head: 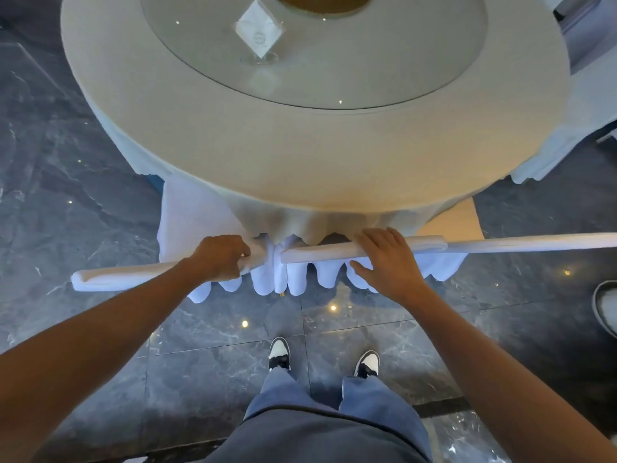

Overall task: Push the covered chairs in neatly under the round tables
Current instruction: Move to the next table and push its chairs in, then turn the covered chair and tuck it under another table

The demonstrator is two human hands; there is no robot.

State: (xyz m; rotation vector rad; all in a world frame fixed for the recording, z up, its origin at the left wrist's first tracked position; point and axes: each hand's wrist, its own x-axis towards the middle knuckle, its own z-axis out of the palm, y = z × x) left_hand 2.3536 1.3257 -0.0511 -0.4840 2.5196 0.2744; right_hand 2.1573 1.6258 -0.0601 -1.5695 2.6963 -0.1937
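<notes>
— Dark marble floor [83,202] all around, with ceiling lights mirrored in it, and a round table [300,155] under a pale cloth fills the top of the view. Where do the chairs stand?

— Two show, side by side at the table's near edge. I read the white bars as their covered top rails, seen from above. The left chair [133,272] has its rail running out toward the left; the right chair [500,243] has its rail running off the right edge. Their skirts hang in scallops between rail and floor, and the tablecloth hem touches them.

— And the hands?

— The left hand [222,257] has its fingers curled round the inner end of the left rail, gripping it. The right hand [389,259] lies over the right rail, fingers fairly straight across the top and thumb below, pressing more than clutching.

— So which step is this?

— Pushing in, I judge, and nearly done: both backs sit close against the cloth. The left rail looks angled compared with the right one.

— What does the next move call for?

— Probably a small, even shove forward, a touch more on the left chair's outer end to square it, and care that the cloth does not bunch.
</notes>
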